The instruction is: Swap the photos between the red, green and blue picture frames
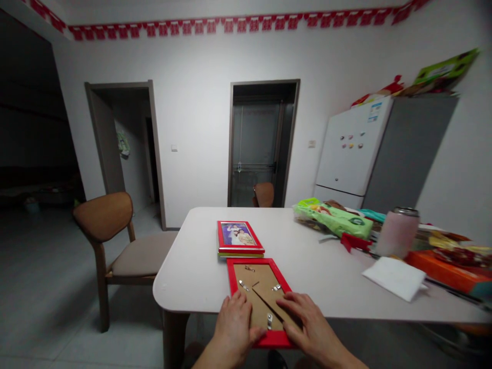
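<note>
A red picture frame [232,277] lies face down over the near edge of the table, its brown backing board [258,302] facing up. Small metal clips [269,321] and a diagonal slit or stand edge show on the board. My left hand [234,323] grips the frame's left side, fingers on the border and thumb near the bottom edge. On the right side, my right hand [307,323] is closed round the frame, its fingers reaching onto the board. Just beyond lies a small stack of frames, topped by a red-framed photo [239,236] of people.
The white table [203,292] has a green snack bag [334,218], a pink bottle [398,233], white tissue [395,278] and an orange box [449,269] on its right. A wooden chair [103,218] stands left, another chair [264,195] behind. A fridge [348,148] is back right.
</note>
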Tool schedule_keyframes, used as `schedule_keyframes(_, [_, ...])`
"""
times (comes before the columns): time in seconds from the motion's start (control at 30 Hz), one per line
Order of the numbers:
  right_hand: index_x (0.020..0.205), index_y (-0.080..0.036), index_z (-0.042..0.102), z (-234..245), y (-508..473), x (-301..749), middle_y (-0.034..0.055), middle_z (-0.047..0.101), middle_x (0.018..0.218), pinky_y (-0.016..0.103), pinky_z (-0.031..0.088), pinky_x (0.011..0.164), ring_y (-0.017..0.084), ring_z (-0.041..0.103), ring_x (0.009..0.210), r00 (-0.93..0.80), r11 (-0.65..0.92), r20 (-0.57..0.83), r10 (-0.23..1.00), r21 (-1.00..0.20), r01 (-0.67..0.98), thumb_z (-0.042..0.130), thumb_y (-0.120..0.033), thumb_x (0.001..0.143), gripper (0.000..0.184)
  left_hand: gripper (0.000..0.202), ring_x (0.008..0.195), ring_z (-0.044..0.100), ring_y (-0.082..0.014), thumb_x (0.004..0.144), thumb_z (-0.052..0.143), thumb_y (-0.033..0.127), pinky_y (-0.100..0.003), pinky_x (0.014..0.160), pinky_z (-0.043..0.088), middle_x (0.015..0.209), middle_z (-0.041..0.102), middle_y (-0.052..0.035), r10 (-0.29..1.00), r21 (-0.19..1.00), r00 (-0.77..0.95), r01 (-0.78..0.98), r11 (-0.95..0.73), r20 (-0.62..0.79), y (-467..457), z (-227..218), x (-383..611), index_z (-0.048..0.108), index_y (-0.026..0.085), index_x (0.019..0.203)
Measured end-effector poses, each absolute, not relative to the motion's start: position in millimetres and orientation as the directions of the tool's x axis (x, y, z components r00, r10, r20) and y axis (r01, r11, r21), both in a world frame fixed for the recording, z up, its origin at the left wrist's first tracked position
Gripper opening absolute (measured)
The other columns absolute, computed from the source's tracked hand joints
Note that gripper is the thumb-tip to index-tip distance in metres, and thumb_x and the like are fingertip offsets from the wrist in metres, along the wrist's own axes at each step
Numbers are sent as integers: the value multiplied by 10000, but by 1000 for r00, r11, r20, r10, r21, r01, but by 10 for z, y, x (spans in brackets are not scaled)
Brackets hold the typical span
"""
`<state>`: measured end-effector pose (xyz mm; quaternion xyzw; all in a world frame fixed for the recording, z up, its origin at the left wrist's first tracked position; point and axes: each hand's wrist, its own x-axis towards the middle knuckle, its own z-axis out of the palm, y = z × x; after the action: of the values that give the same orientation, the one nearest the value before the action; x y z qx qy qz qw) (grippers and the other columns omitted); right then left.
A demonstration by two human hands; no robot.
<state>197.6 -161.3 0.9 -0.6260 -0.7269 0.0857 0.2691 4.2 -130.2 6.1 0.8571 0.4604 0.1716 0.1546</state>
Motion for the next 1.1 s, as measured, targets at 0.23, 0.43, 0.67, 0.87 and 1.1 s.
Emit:
schedule_keyframes(0.23, [982,-220,596,-26,-1585,2003,80,526,1076,345,311,891,219,420,1024,-72,199,291,954,-436,878,427,-351,712,345,657,1205,247,-246,634,563,518,-447,993,147,1291,349,-104,800,432,585,692,-578,133,-1372,48,-76,409,164,1165])
schedule_keyframes(0.43, [1044,-213,557,-4,-1328,2049,87,484,1115,333,325,854,212,428,987,-5,88,265,964,-301,950,365,-343,756,369,582,1163,324,-223,607,617,474,-402,986,199,1256,407,-66,739,418,646,628,-656,190,-1369,-28,-101,461,199,1096])
schedule_keyframes(0.67, [946,-176,598,10,-1206,1992,85,491,1028,286,316,852,187,438,954,-21,101,259,966,-301,948,337,-268,768,329,576,1135,359,-236,585,653,437,-394,967,245,1236,430,-77,752,419,625,637,-647,211,-1370,-20,-94,478,183,1071])
schedule_keyframes(0.87, [813,-170,620,84,-1201,1974,71,504,984,281,315,852,175,455,919,-82,162,245,966,-326,931,313,-241,772,318,576,1138,357,-241,597,644,438,-400,962,257,1239,428,-69,771,426,609,657,-622,186,-1388,-1,-98,468,193,1088])
schedule_keyframes(1.1, [994,-162,582,23,-1246,2024,100,460,1140,294,298,909,197,421,1037,-60,138,231,971,-337,932,336,-300,772,359,587,1141,356,-245,600,631,445,-396,963,262,1246,420,-69,782,431,598,667,-607,175,-1391,-24,-98,461,198,1105])
